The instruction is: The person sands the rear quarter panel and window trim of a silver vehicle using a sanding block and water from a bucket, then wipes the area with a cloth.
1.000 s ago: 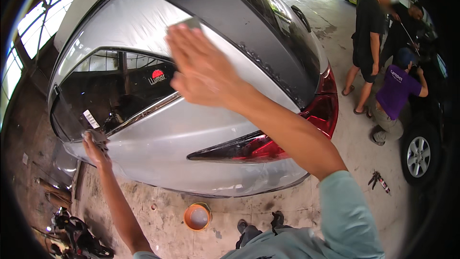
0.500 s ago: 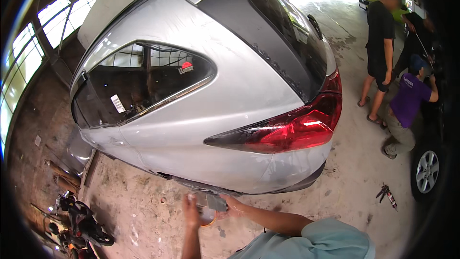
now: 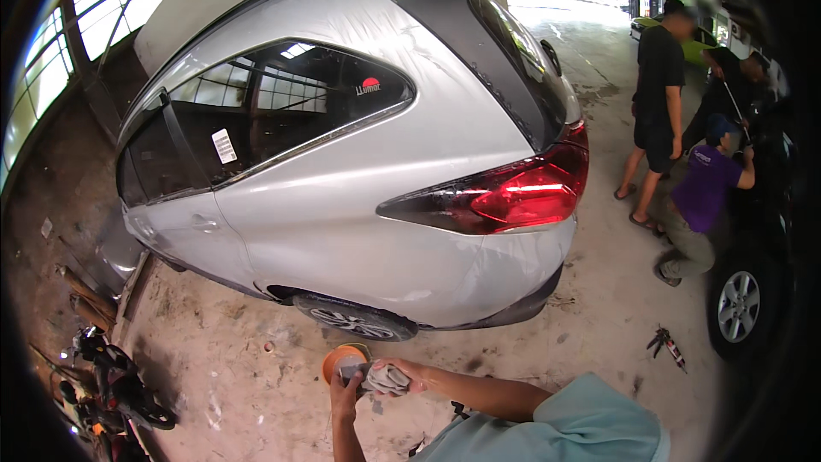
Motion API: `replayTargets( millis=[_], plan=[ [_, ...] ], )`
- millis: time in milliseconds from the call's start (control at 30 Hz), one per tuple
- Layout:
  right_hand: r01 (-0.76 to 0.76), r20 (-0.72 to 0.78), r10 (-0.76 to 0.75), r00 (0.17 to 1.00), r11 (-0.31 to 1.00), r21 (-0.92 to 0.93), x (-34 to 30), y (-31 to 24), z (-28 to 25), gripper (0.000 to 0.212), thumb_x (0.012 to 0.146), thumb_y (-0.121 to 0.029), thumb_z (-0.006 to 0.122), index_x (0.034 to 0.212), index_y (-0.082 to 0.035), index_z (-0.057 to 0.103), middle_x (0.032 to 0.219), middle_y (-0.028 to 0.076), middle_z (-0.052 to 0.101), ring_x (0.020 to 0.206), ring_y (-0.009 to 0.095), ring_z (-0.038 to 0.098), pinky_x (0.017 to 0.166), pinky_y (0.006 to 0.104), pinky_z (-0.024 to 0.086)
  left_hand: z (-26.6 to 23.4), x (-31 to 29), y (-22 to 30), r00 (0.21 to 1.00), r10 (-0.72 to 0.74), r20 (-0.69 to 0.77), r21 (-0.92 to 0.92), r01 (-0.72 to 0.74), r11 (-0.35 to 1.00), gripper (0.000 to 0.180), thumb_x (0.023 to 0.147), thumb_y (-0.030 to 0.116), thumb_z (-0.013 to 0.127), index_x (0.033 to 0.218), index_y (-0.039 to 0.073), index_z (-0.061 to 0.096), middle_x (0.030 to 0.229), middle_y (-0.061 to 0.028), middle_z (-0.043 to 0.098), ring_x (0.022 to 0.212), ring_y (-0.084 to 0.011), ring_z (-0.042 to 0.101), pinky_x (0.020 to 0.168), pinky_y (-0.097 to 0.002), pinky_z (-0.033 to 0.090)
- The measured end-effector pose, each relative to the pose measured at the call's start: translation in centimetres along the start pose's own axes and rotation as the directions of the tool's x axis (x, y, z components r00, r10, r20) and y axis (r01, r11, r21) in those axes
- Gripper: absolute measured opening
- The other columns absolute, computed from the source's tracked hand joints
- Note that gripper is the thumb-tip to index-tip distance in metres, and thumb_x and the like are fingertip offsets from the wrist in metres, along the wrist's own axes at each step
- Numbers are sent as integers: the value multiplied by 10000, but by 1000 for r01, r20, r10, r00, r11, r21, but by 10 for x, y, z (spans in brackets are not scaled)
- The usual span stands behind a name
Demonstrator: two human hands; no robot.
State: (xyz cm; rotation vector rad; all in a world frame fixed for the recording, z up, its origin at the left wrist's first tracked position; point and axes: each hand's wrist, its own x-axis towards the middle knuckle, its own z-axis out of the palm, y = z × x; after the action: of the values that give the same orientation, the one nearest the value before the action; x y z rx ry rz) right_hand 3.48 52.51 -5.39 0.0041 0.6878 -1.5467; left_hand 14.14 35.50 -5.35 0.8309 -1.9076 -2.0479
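Note:
Over the floor in front of me, my left hand [image 3: 345, 395] grips a small flat grey piece [image 3: 351, 369], perhaps a pad or sheet; its exact kind is unclear. Right beside it, my right hand [image 3: 416, 376] is closed around a crumpled grey cloth [image 3: 389, 380]. The two hands nearly meet, and the cloth touches or overlaps the flat piece. An orange bucket [image 3: 331, 363] stands just beyond my left hand, partly hidden by it. Ahead is the rear side of a silver car [image 3: 342, 197], with its red tail light [image 3: 530, 197] and rear wheel [image 3: 359, 318].
At lower left stands a motorcycle [image 3: 128, 385]. A caulking gun [image 3: 667, 349] lies on the floor to the right, near another vehicle's wheel [image 3: 737, 308]. Beside that vehicle are a person in black [image 3: 658, 85], a crouching person in purple [image 3: 706, 184] and another in dark clothes.
My hands have come closer together. The crumpled cloth now shows in my right hand, where a flat grey piece showed before. My view has shifted, revealing the bucket and rear wheel.

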Motion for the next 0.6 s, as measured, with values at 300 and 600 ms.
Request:
replayTargets(
  millis=[300,600],
  plan=[
    [-93,-124,92,988,996,-5,-12,42,-32,471,834,-502,607,1055,-88,648,995,68,677,771,209,672,543,278,523,-43,-40,-59,954,-274,119,-305,297,905,283,767,-17,725,1008,10,578,893,-82,639,762,-181,631,677,-326,535],
    [326,-366,-227,903,915,239,-146,32,-99,371,919,-450,507,912,-100,633,975,108,642,964,315,639,686,330,515,-52,-38,-69,902,-358,242,-675,421,606,410,842,37,525,1242,-5,448,1203,-164,553,1160,-343,528,927,-614,485]
  ],
)
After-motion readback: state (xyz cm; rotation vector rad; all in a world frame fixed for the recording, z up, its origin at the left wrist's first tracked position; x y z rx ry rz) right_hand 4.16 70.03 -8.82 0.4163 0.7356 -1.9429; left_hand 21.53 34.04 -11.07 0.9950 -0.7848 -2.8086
